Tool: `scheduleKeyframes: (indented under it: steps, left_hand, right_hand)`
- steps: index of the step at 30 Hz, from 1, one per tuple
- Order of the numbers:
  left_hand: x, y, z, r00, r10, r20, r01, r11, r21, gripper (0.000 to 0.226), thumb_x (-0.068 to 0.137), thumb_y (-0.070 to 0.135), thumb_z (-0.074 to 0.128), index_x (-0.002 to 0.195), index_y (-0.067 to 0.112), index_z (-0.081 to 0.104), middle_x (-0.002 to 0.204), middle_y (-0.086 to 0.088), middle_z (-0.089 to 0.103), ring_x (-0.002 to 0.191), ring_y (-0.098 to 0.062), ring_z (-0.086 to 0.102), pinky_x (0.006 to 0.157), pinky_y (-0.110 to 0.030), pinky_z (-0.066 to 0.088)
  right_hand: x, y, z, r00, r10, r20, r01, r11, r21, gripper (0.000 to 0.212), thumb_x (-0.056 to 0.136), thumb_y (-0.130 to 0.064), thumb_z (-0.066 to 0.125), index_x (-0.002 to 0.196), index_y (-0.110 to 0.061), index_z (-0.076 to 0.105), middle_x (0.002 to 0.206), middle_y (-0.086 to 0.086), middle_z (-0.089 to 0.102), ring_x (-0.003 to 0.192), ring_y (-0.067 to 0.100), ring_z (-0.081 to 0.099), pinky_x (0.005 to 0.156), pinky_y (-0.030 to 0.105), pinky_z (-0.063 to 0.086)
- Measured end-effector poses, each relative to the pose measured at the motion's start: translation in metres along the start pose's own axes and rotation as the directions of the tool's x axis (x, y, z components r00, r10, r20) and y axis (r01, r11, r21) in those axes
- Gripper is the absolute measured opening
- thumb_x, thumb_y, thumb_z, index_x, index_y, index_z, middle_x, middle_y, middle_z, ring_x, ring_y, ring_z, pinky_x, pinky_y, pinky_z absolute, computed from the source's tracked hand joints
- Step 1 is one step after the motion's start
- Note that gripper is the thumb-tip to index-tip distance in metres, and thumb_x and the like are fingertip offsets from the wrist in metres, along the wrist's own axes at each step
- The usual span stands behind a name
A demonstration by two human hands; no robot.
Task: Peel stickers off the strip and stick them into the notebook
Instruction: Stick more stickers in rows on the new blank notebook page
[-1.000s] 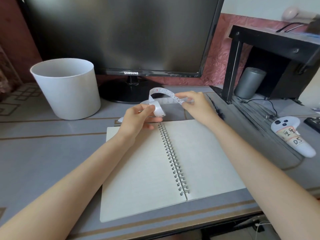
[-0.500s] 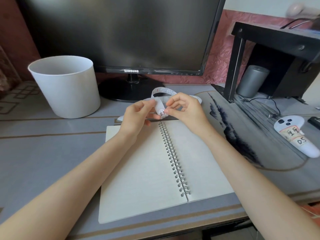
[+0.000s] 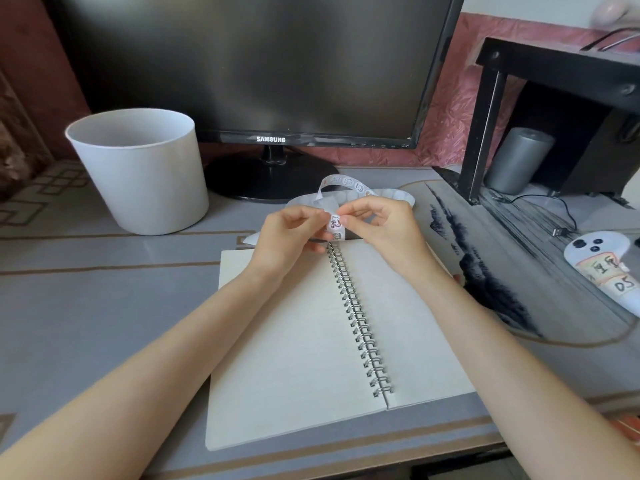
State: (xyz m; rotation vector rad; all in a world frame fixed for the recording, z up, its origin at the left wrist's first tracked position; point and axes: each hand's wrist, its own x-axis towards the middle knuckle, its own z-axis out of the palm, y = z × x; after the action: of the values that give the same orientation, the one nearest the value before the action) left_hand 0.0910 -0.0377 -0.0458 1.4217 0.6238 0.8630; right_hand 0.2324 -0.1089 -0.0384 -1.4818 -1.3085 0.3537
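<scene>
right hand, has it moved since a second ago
Yes. The right hand has come leftward, toward the top of the notebook's spiral binding, and now pinches the sticker strip beside the left hand.

Single head-worn wide-angle view
Looks forward and down across the desk [image 3: 86, 323]; notebook [image 3: 294, 341] close below the camera; monitor [image 3: 259, 64] faces it at back.

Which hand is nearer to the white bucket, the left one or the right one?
Left. The left hand is to the right of the white bucket, not touching it; the right hand is farther right, beyond the left hand. Both pinch the sticker strip.
</scene>
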Motion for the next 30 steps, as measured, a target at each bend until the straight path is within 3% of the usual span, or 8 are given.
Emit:
scheduleKeyframes:
  steps: [9,20,26,28,30]
  left_hand:
    - [-0.001,0.0,0.001,1.0,0.01,0.023,-0.011,1.0,0.012,0.014,0.093,0.008,0.057,0.082,0.009,0.066,0.061,0.01,0.067,0.062,-0.002,0.065,0.053,-0.017,0.051]
    - [-0.001,0.001,0.001,0.999,-0.046,-0.002,0.046,0.999,-0.019,0.014,0.092,0.009,0.059,0.082,0.0,0.063,0.071,-0.004,0.062,0.061,-0.005,0.065,0.05,-0.018,0.051]
    - [0.0,0.002,0.0,0.997,-0.077,-0.024,0.075,0.994,-0.078,0.013,0.092,0.009,0.058,0.084,0.0,0.063,0.078,-0.01,0.063,0.064,-0.007,0.068,0.05,-0.017,0.05]
    - [0.0,0.002,-0.001,0.996,-0.073,-0.041,0.069,0.994,-0.084,0.013,0.093,0.009,0.057,0.085,0.0,0.062,0.079,-0.009,0.063,0.067,-0.009,0.07,0.05,-0.017,0.05]
    - [0.001,0.002,-0.002,0.996,-0.063,-0.062,0.058,0.994,-0.089,0.015,0.093,0.009,0.056,0.082,0.002,0.062,0.079,-0.009,0.065,0.068,-0.01,0.071,0.052,-0.017,0.051]
  right_hand:
    - [0.0,0.0,0.001,1.0,0.019,-0.019,-0.019,1.0,0.006,0.021,0.079,-0.007,0.073,0.076,-0.027,0.067,0.077,-0.011,0.066,0.072,0.001,0.057,0.07,0.014,0.043]
    - [0.0,0.003,0.003,0.998,-0.06,0.028,0.064,0.98,-0.187,0.008,0.082,-0.009,0.07,0.08,-0.016,0.066,0.083,-0.009,0.058,0.069,0.004,0.05,0.065,0.01,0.035]
    - [-0.005,-0.004,-0.001,0.976,-0.212,0.046,0.217,0.933,-0.288,0.002,0.083,-0.012,0.067,0.083,-0.013,0.066,0.093,-0.006,0.054,0.089,0.011,0.051,0.075,0.01,0.032]
    - [-0.007,-0.011,0.0,0.971,-0.237,0.033,0.237,0.936,-0.262,0.002,0.084,-0.011,0.066,0.083,-0.013,0.065,0.091,-0.005,0.056,0.089,0.01,0.051,0.076,0.01,0.032]
    - [-0.007,-0.018,-0.003,0.988,-0.152,-0.003,0.151,0.98,-0.13,0.008,0.085,-0.008,0.066,0.081,-0.015,0.064,0.085,-0.006,0.06,0.082,0.008,0.054,0.073,0.011,0.035]
